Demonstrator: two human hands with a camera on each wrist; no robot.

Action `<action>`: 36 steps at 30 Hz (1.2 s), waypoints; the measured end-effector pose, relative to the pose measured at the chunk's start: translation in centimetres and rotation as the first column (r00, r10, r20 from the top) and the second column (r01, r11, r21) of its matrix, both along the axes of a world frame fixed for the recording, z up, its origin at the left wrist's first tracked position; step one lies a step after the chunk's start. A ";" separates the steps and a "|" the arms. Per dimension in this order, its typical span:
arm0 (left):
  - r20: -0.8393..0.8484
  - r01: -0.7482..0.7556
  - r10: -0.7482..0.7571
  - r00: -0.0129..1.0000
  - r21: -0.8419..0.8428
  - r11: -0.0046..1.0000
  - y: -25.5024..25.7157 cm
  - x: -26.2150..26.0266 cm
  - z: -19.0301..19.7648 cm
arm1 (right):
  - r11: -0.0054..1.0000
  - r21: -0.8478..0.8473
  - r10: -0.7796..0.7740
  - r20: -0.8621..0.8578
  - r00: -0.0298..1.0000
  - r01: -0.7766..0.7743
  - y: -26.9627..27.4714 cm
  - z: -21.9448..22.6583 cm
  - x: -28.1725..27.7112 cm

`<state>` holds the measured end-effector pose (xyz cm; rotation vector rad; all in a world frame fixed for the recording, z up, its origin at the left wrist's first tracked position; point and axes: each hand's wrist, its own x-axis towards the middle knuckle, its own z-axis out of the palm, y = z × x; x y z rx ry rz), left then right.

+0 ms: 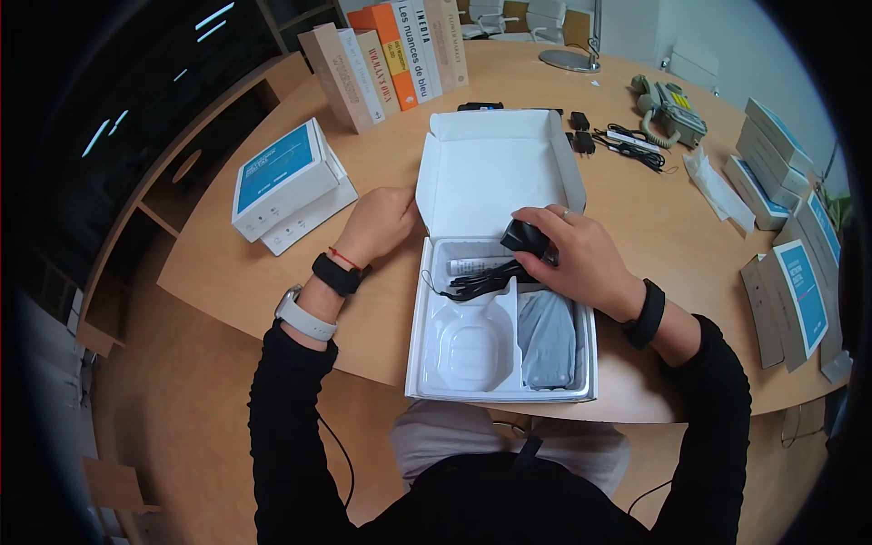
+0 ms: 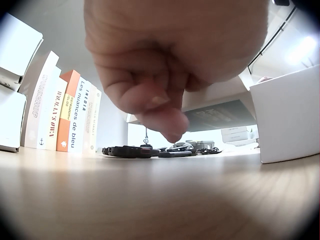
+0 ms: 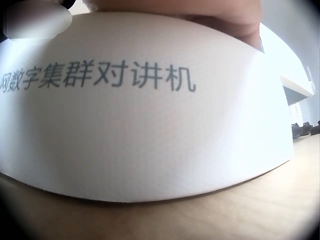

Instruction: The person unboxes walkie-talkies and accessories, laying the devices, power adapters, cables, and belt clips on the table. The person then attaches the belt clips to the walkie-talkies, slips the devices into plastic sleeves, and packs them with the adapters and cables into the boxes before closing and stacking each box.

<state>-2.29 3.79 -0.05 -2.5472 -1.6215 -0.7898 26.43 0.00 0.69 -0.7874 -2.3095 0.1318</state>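
Note:
My right hand (image 1: 590, 259) is over the open white box (image 1: 413, 363) and grips a black power adapter (image 1: 524, 238) between thumb and fingers. Its bundled black cable (image 1: 481, 282) lies across the box's upper compartment, partly over a white printed tube (image 1: 465, 266). Below, a bagged grey item (image 1: 547, 341) fills the right compartment beside a round hollow in the white plastic tray (image 1: 468, 341). My left hand (image 1: 380, 224) is at the left edge of the raised lid (image 1: 495, 168), fingers loosely bent in the left wrist view, with nothing visible in them.
Blue-and-white boxes (image 1: 282, 177) are stacked at left, with more boxes (image 1: 790, 291) along the right edge. Upright books (image 1: 391, 64) stand behind. Black adapters (image 1: 581, 132), coiled cables (image 1: 636, 150) and a desk phone (image 1: 672, 113) lie beyond the lid.

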 end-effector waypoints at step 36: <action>0.119 0.110 -0.112 0.987 0.023 0.994 -1.9 1.4 1.0 | 0.933 -0.300 0.199 -0.028 0.980 -0.198 0.1 0.6 0.0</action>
